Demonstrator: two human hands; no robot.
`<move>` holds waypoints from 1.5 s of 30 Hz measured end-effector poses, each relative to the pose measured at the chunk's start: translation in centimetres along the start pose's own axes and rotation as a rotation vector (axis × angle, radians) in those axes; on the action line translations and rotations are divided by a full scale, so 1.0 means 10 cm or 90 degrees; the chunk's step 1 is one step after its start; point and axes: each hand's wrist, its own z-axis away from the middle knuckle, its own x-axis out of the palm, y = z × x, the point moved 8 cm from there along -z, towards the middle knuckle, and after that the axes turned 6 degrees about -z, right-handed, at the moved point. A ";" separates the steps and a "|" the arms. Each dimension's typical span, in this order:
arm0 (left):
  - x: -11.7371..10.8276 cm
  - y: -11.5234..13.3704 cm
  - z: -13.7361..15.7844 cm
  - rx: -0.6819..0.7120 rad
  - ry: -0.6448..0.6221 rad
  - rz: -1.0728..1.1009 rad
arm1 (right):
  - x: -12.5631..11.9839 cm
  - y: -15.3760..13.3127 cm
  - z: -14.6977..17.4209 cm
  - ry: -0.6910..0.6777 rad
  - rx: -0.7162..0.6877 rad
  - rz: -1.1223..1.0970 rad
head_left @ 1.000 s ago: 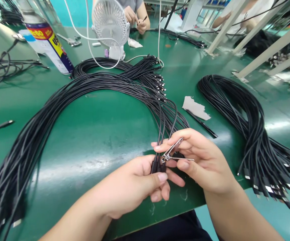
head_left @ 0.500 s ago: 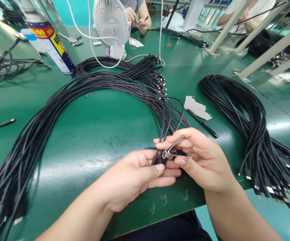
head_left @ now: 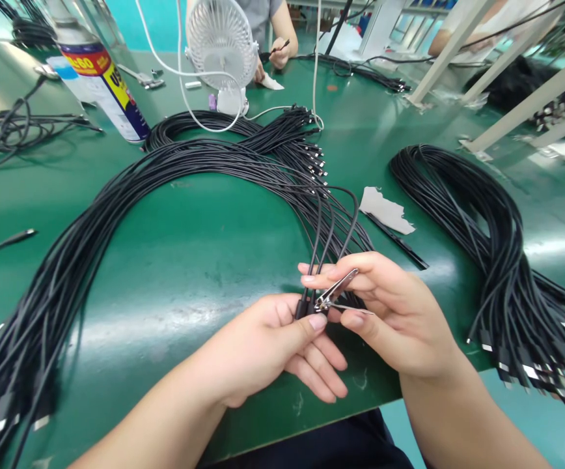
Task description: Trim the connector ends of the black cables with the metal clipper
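Observation:
My left hand (head_left: 282, 345) pinches the black connector ends (head_left: 302, 307) of a few cables between thumb and fingers, its lower fingers stretched out. In my right hand (head_left: 385, 306) is a silver nail clipper (head_left: 336, 292), gripped with its lever raised. The clipper's jaws are at the connectors, just above my left thumb. Black cords rise from the held ends and join a large bundle of black cables (head_left: 204, 159) that arcs across the green table (head_left: 204, 247). My fingers hide the connector tips.
Another cable bundle (head_left: 487, 215) lies at the right. A torn white paper (head_left: 385, 210) and a thin black strip (head_left: 399, 241) lie between. Behind stand a white fan (head_left: 221, 45) and a spray can (head_left: 104, 85). A co-worker's hand (head_left: 279, 53) holds a dark item across the table.
My left hand's lower fingers have uncurled and spread downward. The clipper has stayed at the connectors. Across the table, the co-worker's other hand has come down to a white paper scrap.

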 end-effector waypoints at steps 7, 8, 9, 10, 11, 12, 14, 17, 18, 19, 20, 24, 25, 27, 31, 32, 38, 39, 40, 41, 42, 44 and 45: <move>-0.03 0.02 0.00 0.039 0.039 0.003 | -0.01 0.02 -0.01 0.022 0.030 -0.181; -0.03 0.03 0.01 0.053 0.033 0.012 | -0.04 0.02 -0.02 0.039 0.026 -0.218; -0.03 0.05 0.01 0.072 0.029 0.016 | -0.07 0.02 -0.02 0.058 0.020 -0.250; -0.03 0.07 0.02 0.093 0.030 0.014 | -0.10 0.02 -0.03 0.080 0.012 -0.272; -0.04 0.10 0.03 0.117 0.036 0.008 | -0.14 0.02 -0.02 0.104 0.005 -0.282; -0.06 0.12 0.05 0.139 0.044 -0.003 | -0.17 0.04 -0.02 0.127 0.005 -0.282; -0.07 0.17 0.07 0.178 0.059 -0.026 | -0.21 0.08 -0.01 0.160 0.020 -0.274; -0.06 0.22 0.09 0.207 0.065 -0.053 | -0.16 0.13 0.01 0.161 0.050 -0.284; -0.05 0.23 0.09 0.210 0.065 -0.060 | -0.14 0.14 0.01 0.155 0.055 -0.294; -0.04 0.23 0.09 0.210 0.067 -0.066 | -0.12 0.13 0.02 0.153 0.059 -0.306; -0.03 0.23 0.10 0.206 0.070 -0.071 | -0.10 0.13 0.02 0.153 0.062 -0.317; -0.01 0.23 0.09 0.185 0.069 -0.083 | -0.09 0.12 0.01 0.174 0.070 -0.333; -0.01 0.23 0.09 0.184 0.071 -0.084 | -0.09 0.12 0.01 0.173 0.073 -0.331; -0.03 0.22 0.10 0.184 0.081 -0.095 | -0.08 0.12 0.01 0.165 0.083 -0.322; -0.04 0.20 0.11 0.178 0.087 -0.133 | -0.08 0.09 0.03 0.164 0.087 -0.292; -0.05 0.20 0.11 0.176 0.087 -0.139 | -0.09 0.08 0.03 0.167 0.083 -0.287; -0.06 0.19 0.09 0.172 0.093 -0.148 | -0.06 0.07 0.04 0.162 0.088 -0.274; -0.07 0.19 0.08 0.173 0.093 -0.147 | -0.06 0.07 0.04 0.164 0.088 -0.276; -0.07 0.19 0.08 0.173 0.092 -0.147 | -0.06 0.07 0.04 0.164 0.088 -0.283; -0.07 0.19 0.08 0.173 0.090 -0.145 | -0.06 0.06 0.04 0.164 0.083 -0.294; -0.07 0.19 0.07 0.173 0.090 -0.143 | -0.06 0.06 0.05 0.164 0.080 -0.307; -0.07 0.19 0.08 0.172 0.092 -0.145 | -0.06 0.06 0.05 0.163 0.077 -0.332; -0.07 0.19 0.08 0.172 0.095 -0.147 | -0.05 0.06 0.05 0.163 0.081 -0.343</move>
